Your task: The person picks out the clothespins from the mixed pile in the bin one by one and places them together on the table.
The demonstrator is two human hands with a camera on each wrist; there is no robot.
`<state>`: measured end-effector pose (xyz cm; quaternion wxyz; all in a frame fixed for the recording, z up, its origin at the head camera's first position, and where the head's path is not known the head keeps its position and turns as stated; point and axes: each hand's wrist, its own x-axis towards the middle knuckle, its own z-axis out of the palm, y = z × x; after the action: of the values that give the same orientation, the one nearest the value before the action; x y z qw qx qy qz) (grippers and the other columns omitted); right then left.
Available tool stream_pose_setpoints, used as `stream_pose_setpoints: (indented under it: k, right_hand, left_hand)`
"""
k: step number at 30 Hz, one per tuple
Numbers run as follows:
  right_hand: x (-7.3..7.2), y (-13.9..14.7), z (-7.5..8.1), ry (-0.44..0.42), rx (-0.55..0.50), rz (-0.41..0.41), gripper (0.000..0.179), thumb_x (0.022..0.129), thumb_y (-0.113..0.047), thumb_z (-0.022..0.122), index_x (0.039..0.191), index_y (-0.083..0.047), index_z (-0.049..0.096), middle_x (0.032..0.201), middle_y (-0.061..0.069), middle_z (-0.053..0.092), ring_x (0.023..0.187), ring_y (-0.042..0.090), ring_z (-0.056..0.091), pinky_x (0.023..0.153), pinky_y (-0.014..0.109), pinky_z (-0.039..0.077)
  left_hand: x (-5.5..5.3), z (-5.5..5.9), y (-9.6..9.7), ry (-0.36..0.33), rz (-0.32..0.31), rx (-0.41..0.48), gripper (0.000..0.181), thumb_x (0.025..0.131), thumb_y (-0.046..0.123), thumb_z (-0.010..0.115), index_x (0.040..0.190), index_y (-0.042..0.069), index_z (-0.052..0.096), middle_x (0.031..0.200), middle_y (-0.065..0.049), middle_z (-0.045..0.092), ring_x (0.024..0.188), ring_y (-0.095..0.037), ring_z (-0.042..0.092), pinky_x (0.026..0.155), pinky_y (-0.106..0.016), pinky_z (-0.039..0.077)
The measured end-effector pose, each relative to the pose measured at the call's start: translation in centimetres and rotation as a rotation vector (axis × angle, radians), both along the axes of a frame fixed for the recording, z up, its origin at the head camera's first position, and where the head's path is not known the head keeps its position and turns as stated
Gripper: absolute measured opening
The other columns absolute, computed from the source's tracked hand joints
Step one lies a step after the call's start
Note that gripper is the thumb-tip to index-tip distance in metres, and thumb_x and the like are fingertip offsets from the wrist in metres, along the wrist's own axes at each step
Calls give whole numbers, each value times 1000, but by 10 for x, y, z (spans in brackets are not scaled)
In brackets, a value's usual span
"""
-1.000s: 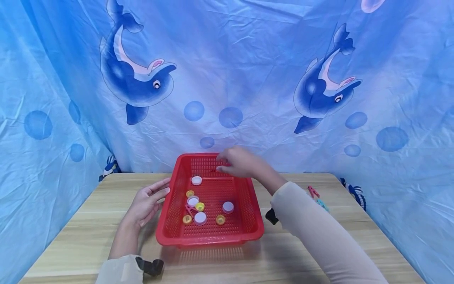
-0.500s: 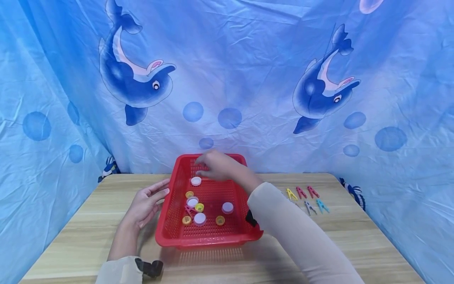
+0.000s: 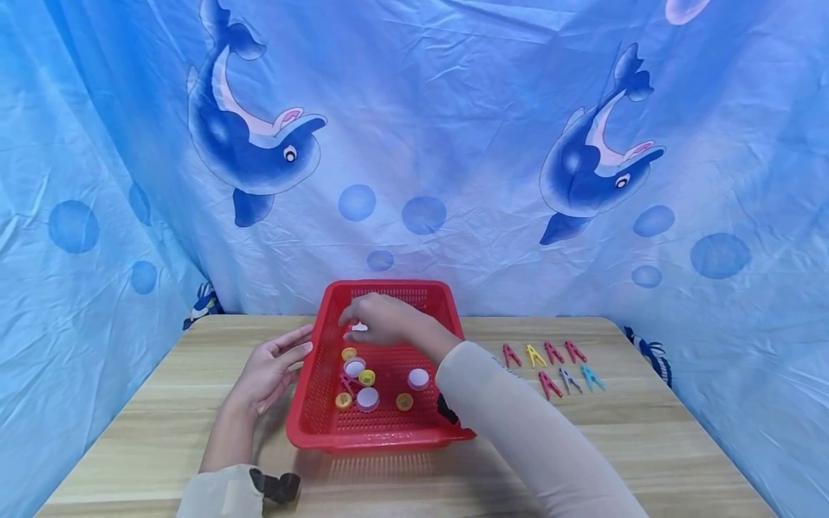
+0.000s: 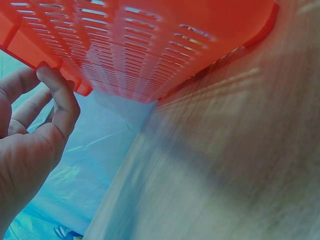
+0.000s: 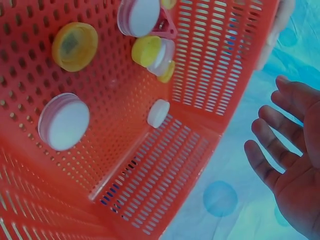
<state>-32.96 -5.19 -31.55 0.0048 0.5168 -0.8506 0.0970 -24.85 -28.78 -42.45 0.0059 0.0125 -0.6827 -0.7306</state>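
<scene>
A red plastic basket (image 3: 382, 440) holds white and yellow bottle caps, with a pink clothespin (image 3: 350, 384) among them. My left hand (image 3: 268, 370) is at its left rim, fingers fairly straight; in the left wrist view the fingertips (image 4: 44, 69) touch the rim from outside. Over the far left part of the basket, my right hand (image 3: 382, 320) hovers with fingers apart and nothing between them. Just under those fingers a white cap (image 3: 359, 327) shows, partly covered; the right wrist view has this white cap (image 5: 158, 113) on the basket floor near the far wall.
Right of the basket, several clothespins lie in two rows on the wooden table (image 3: 635, 446), among them a yellow clothespin (image 3: 535, 355) and a teal clothespin (image 3: 592, 377). A blue curtain (image 3: 466, 165) with dolphins hangs behind the table and along both sides.
My right hand has moved left and lower across the basket, from its far right part to over the white cap. The clothespins have come out from behind the sleeve. My left hand stays put.
</scene>
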Motion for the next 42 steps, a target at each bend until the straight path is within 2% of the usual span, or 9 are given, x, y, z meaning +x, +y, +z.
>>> stream_pose_setpoints:
  k: [4, 10, 16, 19, 22, 30, 37, 42]
  right_hand:
    - [-1, -4, -9, -12, 46, 3, 38, 94, -29, 77, 130, -18, 72, 122, -5, 73, 115, 11, 68, 95, 22, 54]
    - [-4, -7, -24, -99, 91, -1, 42, 89, -29, 82, 130, -20, 72, 118, -9, 72, 114, 13, 68, 93, 24, 56]
    - [-4, -10, -35, -160, 129, 38, 36, 90, -27, 81, 125, -20, 75, 105, -10, 71, 93, 5, 65, 80, 17, 56]
    - [-1, -11, -39, -193, 154, 26, 34, 90, -28, 81, 123, -22, 76, 98, -11, 69, 84, 4, 63, 71, 15, 55]
    - [2, -12, -44, -233, 175, -3, 35, 88, -29, 82, 122, -24, 76, 97, -11, 68, 81, 4, 64, 69, 16, 56]
    - [7, -14, -55, -279, 262, -38, 32, 87, -32, 82, 118, -29, 76, 94, -14, 68, 81, 4, 65, 75, 22, 59]
    - [8, -15, -56, -316, 279, -23, 34, 83, -31, 86, 116, -31, 76, 99, -14, 69, 84, 2, 64, 84, 28, 60]
    - [6, -15, -56, -310, 304, -1, 37, 83, -31, 86, 119, -31, 76, 102, -13, 69, 87, 2, 64, 87, 30, 59]
  left_hand:
    - [-1, 0, 1, -3, 4, 5, 71, 96, 34, 74, 157, 17, 43, 154, -10, 49, 133, -32, 58, 97, -40, 56]
    - [-2, 1, 1, -4, 10, 3, 71, 96, 33, 73, 157, 16, 42, 155, -9, 48, 130, -28, 60, 97, -40, 56]
    - [-2, 1, -1, -1, 5, 19, 70, 96, 32, 74, 157, 14, 43, 153, -9, 50, 125, -23, 64, 96, -39, 56]
    - [-2, 2, -1, 14, -8, 32, 68, 97, 29, 72, 156, 11, 43, 150, -10, 52, 122, -22, 66, 95, -38, 57]
    - [-2, 2, -1, 33, -21, 44, 65, 99, 26, 70, 156, 8, 43, 149, -12, 53, 120, -21, 67, 94, -38, 58]
    - [-2, 2, -2, 27, -19, 41, 64, 99, 25, 71, 155, 10, 44, 149, -11, 53, 119, -19, 67, 94, -38, 58]
    - [-2, 2, -2, 20, -11, 37, 65, 98, 27, 72, 155, 12, 45, 149, -10, 53, 121, -20, 66, 94, -39, 57]
    - [-2, 2, -2, 22, -14, 41, 65, 98, 27, 71, 156, 11, 44, 151, -12, 51, 120, -19, 66, 94, -38, 57]
